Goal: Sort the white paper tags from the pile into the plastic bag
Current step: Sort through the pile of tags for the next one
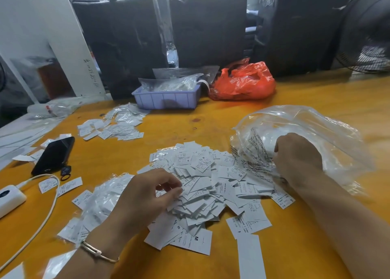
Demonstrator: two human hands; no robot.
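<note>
A heap of white paper tags (202, 185) printed with size letters lies in the middle of the orange table (295, 247). My left hand (145, 196) rests on the heap's left side, its fingers curled and pinching tags at the fingertips. A clear plastic bag (306, 135) with printed text lies to the right, its mouth over the heap's right edge. My right hand (297, 158) is inside the bag's mouth with its fingers curled; what it holds is hidden behind the back of the hand.
A second small spread of tags (114, 126) lies farther back left. A black phone (53, 155), a white charger (9, 198) with cable, a lilac bin (168, 99) and a red bag (244, 82) sit around. Dark bundles stand behind the table.
</note>
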